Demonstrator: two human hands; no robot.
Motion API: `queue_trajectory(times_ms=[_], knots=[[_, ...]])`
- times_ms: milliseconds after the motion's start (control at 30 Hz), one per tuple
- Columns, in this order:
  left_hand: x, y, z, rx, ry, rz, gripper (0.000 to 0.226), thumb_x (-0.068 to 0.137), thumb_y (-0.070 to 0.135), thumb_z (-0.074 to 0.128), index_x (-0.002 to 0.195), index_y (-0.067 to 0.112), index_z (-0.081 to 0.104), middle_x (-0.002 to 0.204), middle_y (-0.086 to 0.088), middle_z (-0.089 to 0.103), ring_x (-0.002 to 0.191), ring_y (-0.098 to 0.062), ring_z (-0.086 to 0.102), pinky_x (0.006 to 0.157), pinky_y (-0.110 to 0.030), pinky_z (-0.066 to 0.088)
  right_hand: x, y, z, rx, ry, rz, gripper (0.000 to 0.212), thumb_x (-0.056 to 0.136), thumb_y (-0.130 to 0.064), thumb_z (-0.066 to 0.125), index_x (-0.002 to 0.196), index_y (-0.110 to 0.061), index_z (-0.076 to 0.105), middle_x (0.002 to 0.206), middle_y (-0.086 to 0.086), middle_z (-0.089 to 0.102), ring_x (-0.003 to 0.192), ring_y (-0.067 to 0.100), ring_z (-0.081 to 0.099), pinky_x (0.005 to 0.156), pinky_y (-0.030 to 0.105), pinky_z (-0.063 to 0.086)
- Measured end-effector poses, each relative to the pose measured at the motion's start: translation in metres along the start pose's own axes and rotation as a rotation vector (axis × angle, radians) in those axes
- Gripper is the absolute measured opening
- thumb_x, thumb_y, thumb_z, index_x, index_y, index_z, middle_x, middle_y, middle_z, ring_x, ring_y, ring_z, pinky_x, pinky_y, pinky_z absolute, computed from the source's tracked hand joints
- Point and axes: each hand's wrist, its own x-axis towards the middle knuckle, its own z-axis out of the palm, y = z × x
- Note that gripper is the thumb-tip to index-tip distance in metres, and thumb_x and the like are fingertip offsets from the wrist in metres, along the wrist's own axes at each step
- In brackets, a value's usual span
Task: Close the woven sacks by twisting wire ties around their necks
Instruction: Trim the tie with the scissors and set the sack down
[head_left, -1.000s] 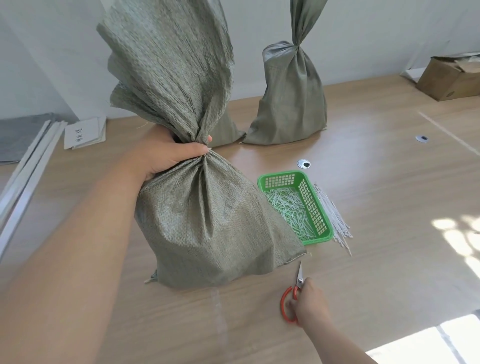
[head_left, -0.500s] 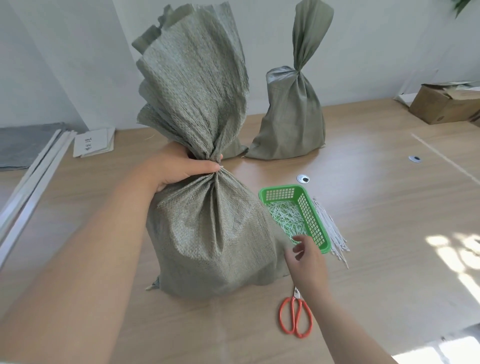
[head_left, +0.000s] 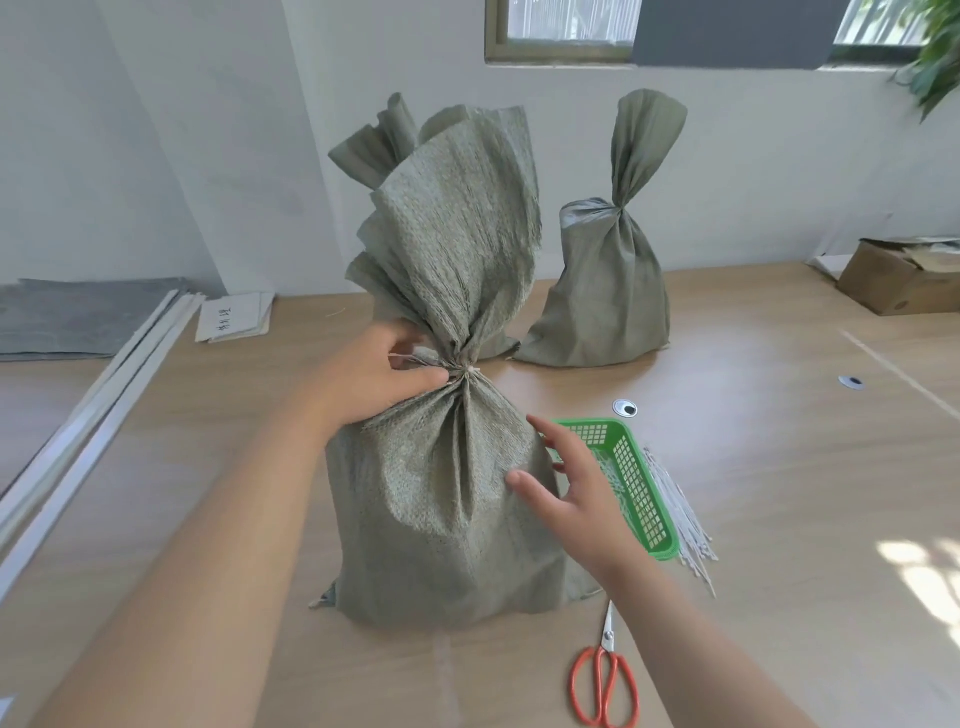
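Observation:
A grey-green woven sack (head_left: 441, 509) stands upright on the wooden table in front of me. My left hand (head_left: 382, 376) grips its gathered neck (head_left: 465, 371) from the left, where a pale tie shows. My right hand (head_left: 576, 493) is open with fingers spread, against the sack's right side and holding nothing. A green plastic basket (head_left: 641, 499) of white wire ties sits just right of the sack, partly behind my right hand. More loose wire ties (head_left: 680, 525) lie beside the basket.
Orange-handled scissors (head_left: 605, 675) lie on the table near my right forearm. A second sack (head_left: 605, 291) with a twisted neck stands at the back, a third (head_left: 384, 140) behind the near one. White strips (head_left: 88, 431) lie left; a cardboard box (head_left: 898, 280) sits far right.
My right hand let go of the scissors, left them on the table and rose to the sack's right side. The left hand kept its grip on the neck.

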Motion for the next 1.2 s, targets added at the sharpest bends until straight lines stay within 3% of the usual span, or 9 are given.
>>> queue_trajectory(times_ms=[133,200,267,367,467,667,967,1067,1200], knots=[[-0.046,-0.031,0.01,-0.053,0.326,0.073,0.067,0.081,0.05,0.075,0.142,0.04,0.048,0.133,0.031,0.049,0.123,0.01,0.044,0.103,-0.022,0.034,0.001,-0.002,0.0,0.052,-0.043,0.031,0.057,0.086,-0.048,0.068,0.139,-0.037,0.049,0.128,-0.023,0.06,0.121,-0.001,0.055,0.104,0.033,0.046],[-0.068,-0.052,0.024,-0.194,0.413,0.073,0.084,0.072,0.058,0.072,0.147,0.038,0.04,0.139,0.031,0.044,0.131,0.013,0.039,0.108,-0.018,0.03,-0.001,-0.003,0.001,0.095,-0.07,0.057,0.048,0.091,-0.037,0.069,0.135,-0.041,0.051,0.123,-0.024,0.063,0.116,-0.003,0.059,0.101,0.034,0.049],[-0.083,-0.074,0.039,-0.367,0.402,-0.007,0.104,0.062,0.061,0.073,0.154,0.035,0.03,0.149,0.022,0.039,0.134,0.015,0.036,0.113,-0.018,0.028,-0.004,-0.003,0.002,0.126,-0.089,0.085,0.043,0.093,-0.032,0.067,0.132,-0.043,0.052,0.12,-0.025,0.065,0.113,-0.003,0.061,0.099,0.033,0.051],[-0.095,-0.098,0.059,-0.525,0.267,-0.102,0.109,0.049,0.063,0.086,0.142,0.055,0.029,0.14,0.031,0.043,0.124,0.019,0.044,0.113,-0.031,0.038,-0.007,-0.001,0.005,0.173,-0.113,0.141,0.041,0.095,-0.03,0.065,0.131,-0.044,0.052,0.118,-0.025,0.067,0.113,-0.003,0.062,0.098,0.031,0.051],[-0.096,-0.113,0.072,-0.542,0.201,-0.156,0.134,0.038,0.07,0.092,0.151,0.043,0.024,0.146,0.022,0.045,0.129,0.012,0.045,0.114,-0.042,0.041,-0.01,0.0,0.009,0.227,-0.108,0.174,0.043,0.095,-0.028,0.064,0.134,-0.04,0.05,0.122,-0.022,0.066,0.116,-0.001,0.061,0.101,0.033,0.051],[-0.091,-0.114,0.083,-0.544,0.256,-0.169,0.121,0.039,0.052,0.098,0.141,0.038,0.034,0.136,0.012,0.056,0.125,-0.007,0.055,0.106,-0.047,0.049,-0.013,-0.003,0.018,0.262,-0.058,0.191,0.043,0.089,-0.04,0.062,0.131,-0.04,0.053,0.126,-0.014,0.067,0.119,0.008,0.062,0.104,0.048,0.048],[-0.098,-0.093,0.068,-0.534,0.389,-0.097,0.115,0.038,0.055,0.088,0.139,0.036,0.036,0.13,0.017,0.055,0.111,0.017,0.052,0.084,-0.014,0.046,-0.013,-0.019,0.023,0.299,-0.033,0.184,0.038,0.092,-0.04,0.057,0.13,-0.036,0.054,0.125,-0.014,0.067,0.119,0.006,0.061,0.107,0.045,0.046],[-0.1,-0.087,0.06,-0.529,0.404,-0.075,0.114,0.04,0.055,0.088,0.139,0.036,0.035,0.13,0.019,0.053,0.109,0.02,0.051,0.086,-0.017,0.047,-0.012,-0.031,0.022,0.305,-0.012,0.148,0.036,0.092,-0.04,0.055,0.127,-0.034,0.056,0.122,-0.015,0.068,0.116,0.004,0.061,0.104,0.038,0.047],[-0.103,-0.078,0.047,-0.509,0.405,-0.057,0.116,0.043,0.057,0.088,0.143,0.04,0.03,0.134,0.02,0.051,0.12,0.006,0.052,0.097,-0.035,0.049,-0.011,-0.048,0.015,0.296,0.006,0.093,0.03,0.093,-0.043,0.055,0.121,-0.035,0.058,0.115,-0.013,0.07,0.109,0.007,0.065,0.097,0.038,0.05]])
